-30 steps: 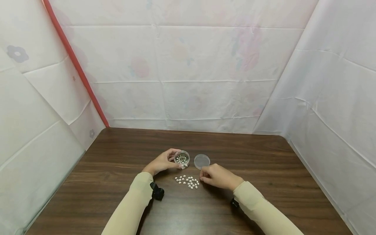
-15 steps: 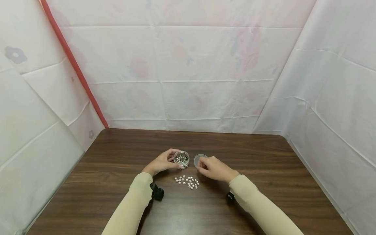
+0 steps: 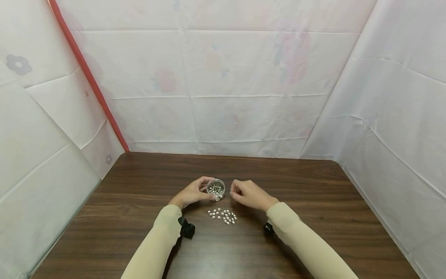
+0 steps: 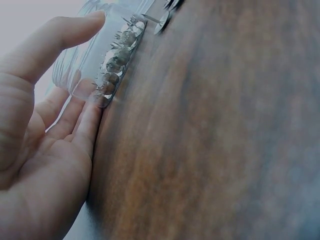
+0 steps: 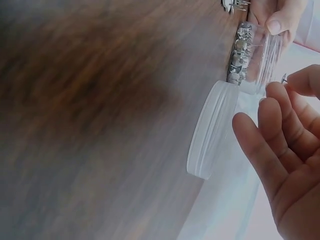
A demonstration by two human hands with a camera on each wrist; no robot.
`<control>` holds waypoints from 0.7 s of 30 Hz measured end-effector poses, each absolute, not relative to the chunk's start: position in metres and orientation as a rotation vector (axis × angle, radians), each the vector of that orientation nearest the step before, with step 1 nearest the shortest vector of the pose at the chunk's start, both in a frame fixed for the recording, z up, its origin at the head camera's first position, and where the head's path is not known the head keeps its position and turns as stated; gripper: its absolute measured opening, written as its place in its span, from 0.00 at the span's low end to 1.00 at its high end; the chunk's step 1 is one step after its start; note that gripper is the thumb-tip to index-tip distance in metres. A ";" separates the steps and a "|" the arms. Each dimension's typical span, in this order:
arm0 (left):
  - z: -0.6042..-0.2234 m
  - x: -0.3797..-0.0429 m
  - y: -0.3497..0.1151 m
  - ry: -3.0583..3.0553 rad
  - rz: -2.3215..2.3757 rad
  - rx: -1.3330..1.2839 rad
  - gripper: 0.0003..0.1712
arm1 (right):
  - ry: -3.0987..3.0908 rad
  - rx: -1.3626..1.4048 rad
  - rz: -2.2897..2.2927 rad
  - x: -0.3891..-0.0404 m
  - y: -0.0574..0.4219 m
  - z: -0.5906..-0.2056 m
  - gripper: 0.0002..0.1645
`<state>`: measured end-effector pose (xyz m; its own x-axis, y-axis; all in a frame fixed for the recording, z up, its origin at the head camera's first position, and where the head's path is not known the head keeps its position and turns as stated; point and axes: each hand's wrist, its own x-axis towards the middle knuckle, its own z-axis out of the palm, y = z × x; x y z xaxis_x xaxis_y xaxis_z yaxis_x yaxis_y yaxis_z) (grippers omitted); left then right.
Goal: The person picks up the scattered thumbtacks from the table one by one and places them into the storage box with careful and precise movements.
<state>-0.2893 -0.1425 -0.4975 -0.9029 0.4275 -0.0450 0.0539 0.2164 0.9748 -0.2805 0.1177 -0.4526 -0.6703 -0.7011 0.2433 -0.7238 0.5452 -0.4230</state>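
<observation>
My left hand (image 3: 193,193) grips a clear round jar (image 4: 82,60), thumb on one side and fingers round the other. Silver thumbtacks (image 5: 239,60) cover the bottom of the jar, which stands upright on the table. Thumb and index finger of my right hand (image 3: 253,195) pinch a single thumbtack (image 5: 284,78), raised close to the jar's right side. Below that hand lies the jar's clear lid (image 5: 212,135), hidden from the head view. Several loose thumbtacks (image 3: 225,217) are scattered in front of the jar, most with heads down and points up.
The brown wooden table (image 3: 299,248) extends round the hands on all sides. White patterned sheets (image 3: 230,120) hang behind it and at both sides, with a red strip (image 3: 88,73) at the left corner.
My right hand has moved up and left from beside the loose thumbtacks, passing over the lid and covering it, to near the jar. The left hand and jar have stayed in place.
</observation>
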 end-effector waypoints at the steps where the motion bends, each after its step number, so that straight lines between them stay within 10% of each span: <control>1: -0.498 -0.289 -0.142 2.193 1.735 0.450 0.40 | -2.722 1.253 0.774 -0.281 0.117 -0.452 0.03; 21: -0.496 -0.288 -0.141 2.165 1.730 0.438 0.41 | -2.698 1.198 0.747 -0.296 0.087 -0.453 0.03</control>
